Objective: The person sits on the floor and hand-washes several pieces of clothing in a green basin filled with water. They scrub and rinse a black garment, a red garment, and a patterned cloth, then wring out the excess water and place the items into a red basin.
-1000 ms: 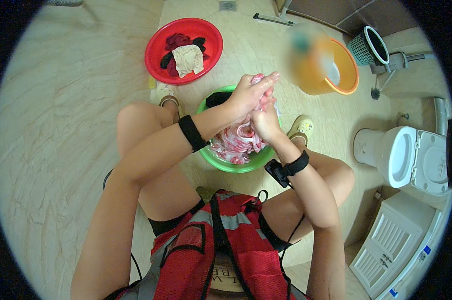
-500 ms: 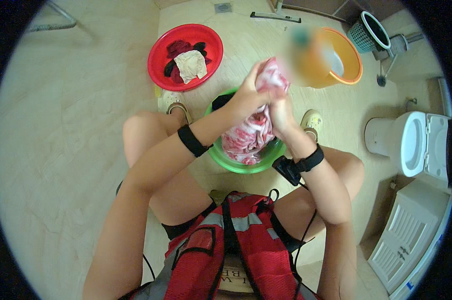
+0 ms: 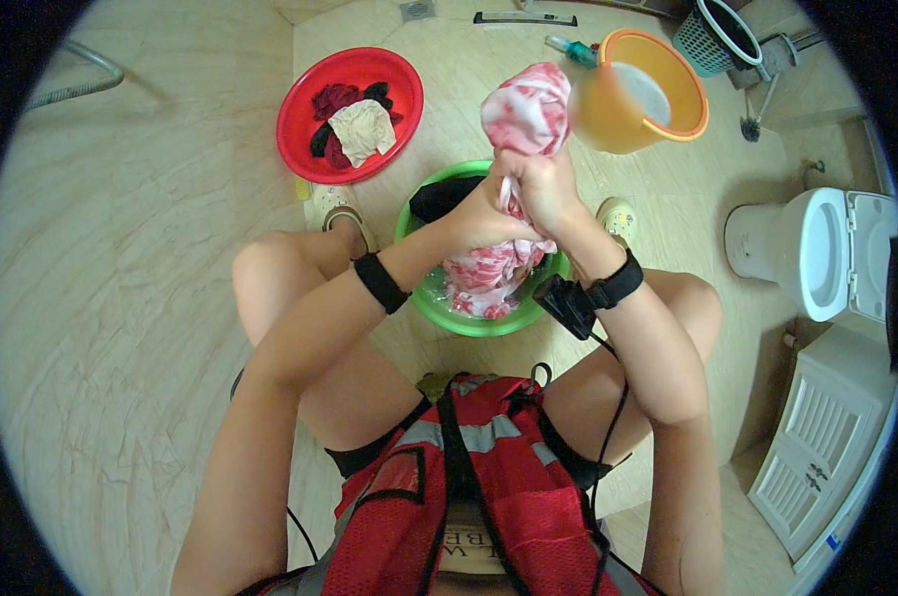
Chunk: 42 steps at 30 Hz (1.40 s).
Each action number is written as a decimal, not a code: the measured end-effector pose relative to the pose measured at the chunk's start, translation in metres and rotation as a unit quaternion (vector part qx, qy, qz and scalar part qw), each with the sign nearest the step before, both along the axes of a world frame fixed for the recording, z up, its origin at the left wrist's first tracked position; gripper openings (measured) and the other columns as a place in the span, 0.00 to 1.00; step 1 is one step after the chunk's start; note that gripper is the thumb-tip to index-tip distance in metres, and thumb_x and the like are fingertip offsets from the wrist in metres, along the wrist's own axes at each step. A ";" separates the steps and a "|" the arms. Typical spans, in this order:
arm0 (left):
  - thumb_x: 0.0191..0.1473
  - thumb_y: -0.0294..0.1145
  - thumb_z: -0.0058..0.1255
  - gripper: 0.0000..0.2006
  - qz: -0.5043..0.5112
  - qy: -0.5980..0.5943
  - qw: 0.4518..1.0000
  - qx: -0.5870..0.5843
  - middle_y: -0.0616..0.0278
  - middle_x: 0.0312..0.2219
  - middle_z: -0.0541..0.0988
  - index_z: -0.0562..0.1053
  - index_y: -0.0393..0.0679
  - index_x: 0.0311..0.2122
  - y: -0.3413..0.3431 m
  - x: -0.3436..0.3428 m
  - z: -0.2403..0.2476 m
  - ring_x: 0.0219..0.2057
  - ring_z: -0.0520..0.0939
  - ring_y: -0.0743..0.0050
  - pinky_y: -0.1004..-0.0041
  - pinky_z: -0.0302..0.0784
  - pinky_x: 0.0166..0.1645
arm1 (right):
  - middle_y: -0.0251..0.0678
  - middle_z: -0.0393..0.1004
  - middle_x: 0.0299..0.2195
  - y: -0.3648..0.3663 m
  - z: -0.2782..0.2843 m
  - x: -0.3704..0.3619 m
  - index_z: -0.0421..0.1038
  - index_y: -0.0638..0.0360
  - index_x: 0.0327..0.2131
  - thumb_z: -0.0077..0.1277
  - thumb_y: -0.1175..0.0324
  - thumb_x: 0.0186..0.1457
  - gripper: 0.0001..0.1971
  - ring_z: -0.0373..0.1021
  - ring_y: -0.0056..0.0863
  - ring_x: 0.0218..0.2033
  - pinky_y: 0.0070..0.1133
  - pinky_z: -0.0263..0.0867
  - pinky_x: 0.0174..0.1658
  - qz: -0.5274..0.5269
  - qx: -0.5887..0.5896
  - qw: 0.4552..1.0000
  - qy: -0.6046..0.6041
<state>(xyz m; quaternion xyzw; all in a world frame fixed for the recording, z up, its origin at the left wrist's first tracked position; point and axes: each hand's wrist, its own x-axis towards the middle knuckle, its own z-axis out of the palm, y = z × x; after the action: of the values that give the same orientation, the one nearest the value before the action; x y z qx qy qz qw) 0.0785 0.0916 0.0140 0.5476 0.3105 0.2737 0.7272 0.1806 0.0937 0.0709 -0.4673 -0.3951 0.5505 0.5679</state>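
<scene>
A wet pink-and-white patterned cloth is gripped in both my hands above the green basin. My right hand is closed round it just below a bunched, rounded end that sticks out on the far side. My left hand grips the cloth a little nearer to me, beside the right hand. The rest of the cloth hangs in folds down into water in the basin. A black cloth lies in the basin's far left part. Some of my fingers are hidden behind the cloth.
A red basin with dark red, black and cream clothes stands at far left. An orange bucket is at far right, partly blurred, beside a green-capped bottle. A toilet and white cabinet line the right. My shoes flank the green basin.
My hands have come slightly nearer to me along the cloth. Its far end now bulges out as a rounded bunch beyond my right hand. The whole view has shifted a little.
</scene>
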 end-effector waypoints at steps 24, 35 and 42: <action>0.50 0.36 0.52 0.08 -0.017 -0.079 0.992 -0.100 0.67 0.24 0.76 0.73 0.42 0.30 0.022 -0.001 0.057 0.26 0.76 0.83 0.79 0.71 0.33 | 0.46 0.56 0.53 -0.024 -0.049 0.020 0.48 0.73 0.53 0.67 0.63 0.29 0.49 0.57 0.32 0.53 0.25 0.55 0.54 0.300 -0.241 0.923 0.009; 0.38 0.34 0.61 0.19 0.253 0.018 0.920 0.298 0.59 0.33 0.75 0.69 0.39 0.36 0.040 0.020 0.017 0.36 0.75 0.70 0.71 0.69 0.43 | 0.43 0.73 0.36 -0.020 -0.046 -0.003 0.67 0.65 0.40 0.57 0.71 0.37 0.22 0.70 0.31 0.40 0.26 0.65 0.43 0.084 0.045 0.945 -0.312; 0.43 0.37 0.58 0.14 0.213 0.011 0.977 0.032 0.62 0.28 0.77 0.72 0.39 0.30 0.048 0.010 0.011 0.31 0.77 0.76 0.75 0.70 0.39 | 0.41 0.75 0.31 -0.011 -0.051 0.002 0.70 0.63 0.36 0.56 0.69 0.39 0.17 0.72 0.28 0.34 0.24 0.66 0.38 0.050 -0.078 0.945 -0.314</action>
<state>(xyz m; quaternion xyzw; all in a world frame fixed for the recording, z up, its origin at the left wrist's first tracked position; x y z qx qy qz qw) 0.0885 0.1392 0.0249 0.4949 0.4192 0.4257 0.6310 0.1821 0.0829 0.0204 -0.6385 -0.5322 0.4330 0.3487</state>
